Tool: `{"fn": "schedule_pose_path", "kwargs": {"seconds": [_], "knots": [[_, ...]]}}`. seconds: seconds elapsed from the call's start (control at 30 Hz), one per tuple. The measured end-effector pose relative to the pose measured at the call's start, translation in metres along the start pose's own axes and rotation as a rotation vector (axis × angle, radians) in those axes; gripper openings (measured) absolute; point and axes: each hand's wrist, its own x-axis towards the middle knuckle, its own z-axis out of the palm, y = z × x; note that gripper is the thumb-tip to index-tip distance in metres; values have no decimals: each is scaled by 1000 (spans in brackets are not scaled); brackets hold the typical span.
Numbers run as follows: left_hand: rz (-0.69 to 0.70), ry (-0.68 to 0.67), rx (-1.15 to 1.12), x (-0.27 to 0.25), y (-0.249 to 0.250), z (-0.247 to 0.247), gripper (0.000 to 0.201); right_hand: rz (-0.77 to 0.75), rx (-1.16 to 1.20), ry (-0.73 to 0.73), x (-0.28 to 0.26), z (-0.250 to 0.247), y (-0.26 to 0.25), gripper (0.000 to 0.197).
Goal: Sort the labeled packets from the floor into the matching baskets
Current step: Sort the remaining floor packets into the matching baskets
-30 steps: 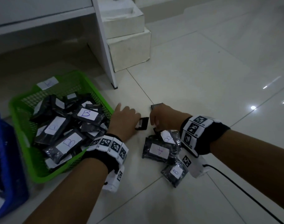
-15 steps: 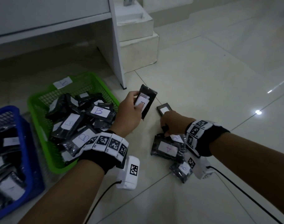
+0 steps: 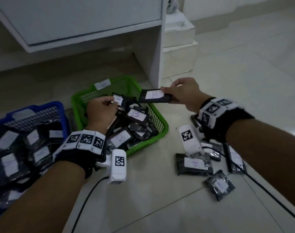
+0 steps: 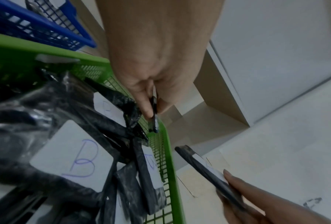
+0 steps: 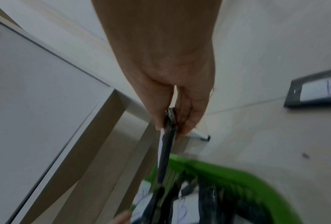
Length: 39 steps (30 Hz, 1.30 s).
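Note:
My left hand (image 3: 111, 103) pinches a black packet (image 3: 118, 100) with a white label, low over the green basket (image 3: 160, 122) of B-labelled packets. In the left wrist view the left hand (image 4: 154, 112) holds that packet (image 4: 153, 121) edge-on above the basket's mesh wall (image 4: 168, 153). My right hand (image 3: 166, 93) pinches another black packet (image 3: 153, 97) labelled B, level over the basket's far right rim. In the right wrist view the right hand (image 5: 169, 128) holds the second packet (image 5: 166, 151) edge-on above the green basket (image 5: 237, 175).
A blue basket (image 3: 35, 107) holding packets stands left of the green one. Several packets lie on the floor at the right, among them one labelled A (image 3: 193, 164) and one labelled B (image 3: 220, 185). A white cabinet (image 3: 157, 47) stands just behind the baskets.
The right hand has picked a packet off the floor and lifted it left to the green basket. The left hand has carried its packet down over the basket.

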Motion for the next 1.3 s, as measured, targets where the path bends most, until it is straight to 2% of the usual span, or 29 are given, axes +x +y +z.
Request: {"fn": "schedule_pose_path", "kwargs": {"seconds": [0.1, 0.2, 0.3, 0.43, 0.53, 0.6, 0.73, 0.8, 0.9, 0.97, 1.03, 1.13, 1.23, 1.3], "knots": [[49, -22, 109, 1, -4, -3, 28, 66, 122, 2, 4, 40, 21, 24], [175, 47, 247, -9, -2, -7, 24, 43, 5, -36, 8, 67, 38, 13], [295, 99, 309, -28, 12, -4, 9, -38, -137, -84, 7, 65, 36, 9], [471, -88, 352, -55, 35, 26, 10, -29, -212, -46, 10, 16, 29, 7], [574, -262, 380, -71, 47, 61, 8, -38, -384, 71, 17, -39, 40, 9], [619, -380, 422, -79, 53, 83, 10, -13, -536, 98, 20, -71, 54, 10], [698, -593, 678, -90, 50, 136, 22, 62, -803, 49, 14, -126, 90, 16], [733, -648, 849, -94, 44, 159, 42, 82, -917, 27, 10, -143, 105, 22], [992, -601, 1048, -105, 39, 187, 64, 124, -1056, -59, 5, -157, 122, 27], [1097, -639, 1075, -111, 36, 206, 71, 125, -1110, -87, 5, -165, 130, 24], [1107, -685, 1075, -114, 32, 221, 72, 106, -1112, -87, 5, -172, 131, 21], [1042, -714, 1156, -115, 26, 231, 65, 34, -1075, -153, 3, -174, 128, 24], [1064, -654, 1174, -111, 26, 229, 57, -7, -1048, -247, -3, -169, 124, 30], [1077, -595, 1143, -106, 24, 226, 43, -15, -1065, -309, -8, -163, 124, 36]]}}
